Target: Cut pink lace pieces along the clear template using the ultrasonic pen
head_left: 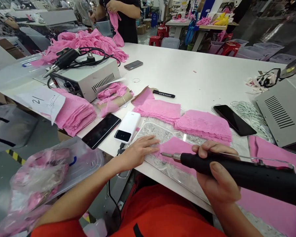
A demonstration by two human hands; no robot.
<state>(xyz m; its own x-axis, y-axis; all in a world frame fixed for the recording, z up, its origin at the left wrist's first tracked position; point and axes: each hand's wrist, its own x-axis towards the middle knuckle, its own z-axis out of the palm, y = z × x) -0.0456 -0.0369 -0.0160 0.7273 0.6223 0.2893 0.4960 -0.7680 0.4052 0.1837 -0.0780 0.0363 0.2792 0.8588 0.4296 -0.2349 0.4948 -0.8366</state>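
My right hand (217, 177) is wrapped round a thick black handheld power tool (236, 171) with a lever along its top and a pointed metal tip. That tip points left, over a pink fabric piece (175, 144) lying on a patterned grey board (158, 130) under a clear sheet. My left hand (140, 151) lies flat with fingers stretched out, fingertips at the left edge of the pink piece. Whether the tip touches the fabric I cannot tell. Just beyond are two stacks of cut pink fabric, a left stack (160, 108) and a right stack (203, 125).
Left of the board are a white power bank (128, 126) and a black phone (101, 130). Behind stands a grey control box (88, 77) with a second black tool (64, 61). Another phone (234, 119) and box (283, 108) stand right. A co-worker (125, 19) holds pink fabric opposite.
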